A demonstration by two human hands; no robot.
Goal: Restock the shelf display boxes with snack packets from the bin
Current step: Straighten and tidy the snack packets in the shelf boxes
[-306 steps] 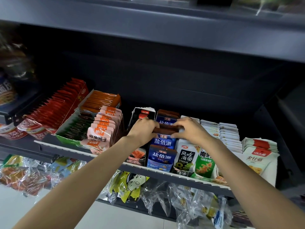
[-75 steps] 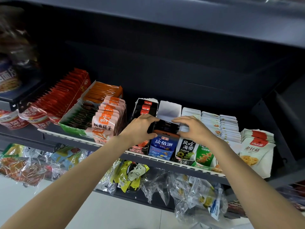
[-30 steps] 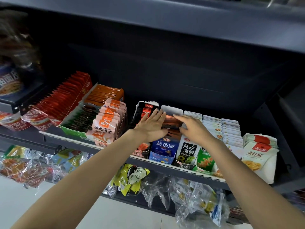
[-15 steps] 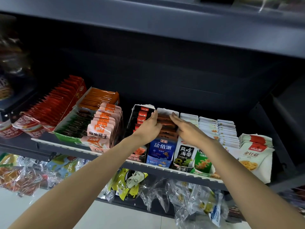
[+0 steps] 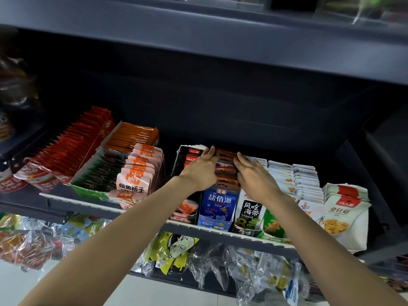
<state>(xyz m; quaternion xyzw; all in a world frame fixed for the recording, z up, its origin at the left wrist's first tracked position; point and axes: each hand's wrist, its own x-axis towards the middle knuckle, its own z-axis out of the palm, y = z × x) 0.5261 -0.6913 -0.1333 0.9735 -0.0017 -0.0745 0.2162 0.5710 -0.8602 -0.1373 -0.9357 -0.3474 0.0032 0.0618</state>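
Flat and straight, the fingers [image 5: 209, 154] of the left hand [image 5: 202, 171] lie along the left edge of a row of dark brown snack packets with orange-brown top strips [image 5: 226, 168], grasping nothing. Likewise, the fingers [image 5: 242, 161] of the right hand [image 5: 256, 180] are extended and pressed against the right edge of the same row, so the packets sit squeezed between the two palms. These packets stand upright, one behind another, inside a blue cardboard display box with white lettering [image 5: 217, 205], which rests at the front of a dark grey metal shelf with a white toothed front rail [image 5: 92, 202]. Just left of that box stands a black-and-white box of dark packets with red labels [image 5: 189, 155]; just right of it, a black-and-white kelp box with green print [image 5: 250, 214] sits under the right wrist. Further right come rows of white packets [image 5: 293, 177] and a white bag with a red label and yellow picture [image 5: 344, 215]. Well to the left sit pale pink packets with orange labels [image 5: 136, 177], a green-edged tray of dark packets [image 5: 99, 175], an orange box [image 5: 134, 135] and a long row of red packets [image 5: 72, 142]. Below the shelf hang clear plastic bags of snacks [image 5: 242, 268].
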